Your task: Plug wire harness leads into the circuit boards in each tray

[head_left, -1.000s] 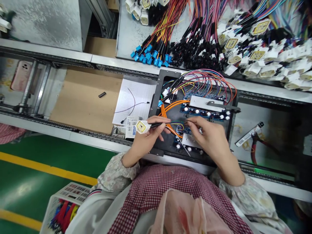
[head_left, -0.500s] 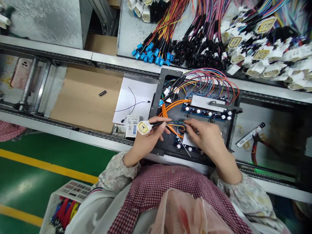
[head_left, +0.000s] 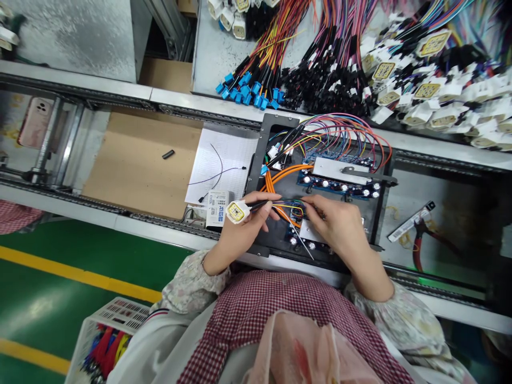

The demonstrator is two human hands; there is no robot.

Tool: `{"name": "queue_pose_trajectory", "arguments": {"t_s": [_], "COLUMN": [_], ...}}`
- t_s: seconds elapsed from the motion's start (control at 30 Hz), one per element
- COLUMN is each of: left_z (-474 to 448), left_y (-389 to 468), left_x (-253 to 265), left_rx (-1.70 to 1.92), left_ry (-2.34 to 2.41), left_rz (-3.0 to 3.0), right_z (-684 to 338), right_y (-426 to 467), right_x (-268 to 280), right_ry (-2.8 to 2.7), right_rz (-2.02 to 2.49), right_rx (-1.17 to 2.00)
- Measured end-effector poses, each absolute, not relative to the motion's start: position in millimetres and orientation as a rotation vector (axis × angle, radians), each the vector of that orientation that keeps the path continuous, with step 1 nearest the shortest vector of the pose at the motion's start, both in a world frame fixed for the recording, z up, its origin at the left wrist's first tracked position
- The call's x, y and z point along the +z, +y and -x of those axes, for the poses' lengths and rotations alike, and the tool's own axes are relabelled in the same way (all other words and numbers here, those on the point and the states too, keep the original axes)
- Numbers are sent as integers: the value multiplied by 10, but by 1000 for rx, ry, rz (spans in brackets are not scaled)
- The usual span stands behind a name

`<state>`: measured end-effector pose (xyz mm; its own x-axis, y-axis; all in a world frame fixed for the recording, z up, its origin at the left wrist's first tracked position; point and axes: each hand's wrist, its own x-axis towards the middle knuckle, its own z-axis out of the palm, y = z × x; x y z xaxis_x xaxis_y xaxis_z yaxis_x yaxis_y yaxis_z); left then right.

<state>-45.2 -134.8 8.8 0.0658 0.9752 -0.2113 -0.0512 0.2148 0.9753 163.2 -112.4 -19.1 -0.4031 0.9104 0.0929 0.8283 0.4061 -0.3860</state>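
Note:
My left hand (head_left: 245,226) is closed around a wire harness near its white connector (head_left: 237,212), whose yellow face points up. Colored wires (head_left: 290,204) run from there to my right hand (head_left: 335,220), where thumb and fingers pinch their far ends. Both hands are over a black metal frame (head_left: 276,242). Under the right hand lies a lower circuit board (head_left: 312,230), partly covered by it. An upper circuit board (head_left: 340,170) carries a silver plate and many looping wires. Thick orange cables (head_left: 276,178) bend between the two boards.
Blue connectors (head_left: 250,88), black ones and white ones (head_left: 436,101) lie in heaps with their wires on the back shelf. On the left, cardboard (head_left: 140,160) bears a small black tube. A white box (head_left: 217,208) adjoins the frame. Red-handled pliers (head_left: 417,248) lie to the right.
The white connector has shifted very slightly to the right and tilted a little. Both hands keep nearly the same place and grip.

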Motion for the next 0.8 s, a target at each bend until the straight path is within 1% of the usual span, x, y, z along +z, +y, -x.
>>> {"name": "queue_pose_trajectory", "arguments": {"t_s": [0.2,0.33,0.43,0.53,0.67,0.8], "left_z": [462,457,460,477,500,496], "left_y": [-1348,-1347,-1345,-1341,-1330,-1333], "left_x": [62,67,112,147,136,116], "left_rx": [1063,1097,1053,1022,995,979], "left_ry": [1204,1185,1214,1258,1274,1270], "left_rz": [-1028,-1026,-1072,-1110,-1125,-1123], "right_z": [-1675,-1637,-1471,-1302,-1237,-1216], "right_y": [-1108,-1255,-1423,-1508,-1482,-1448], "right_x": [-140,30,108,97,29,6], "right_ry": [-2428,-2240,-2310,-2456,-2346,-2318], "right_rz": [1480,1592,1668,1767,1782,1799], "right_rx": [499,535,517,510,611,536]}}
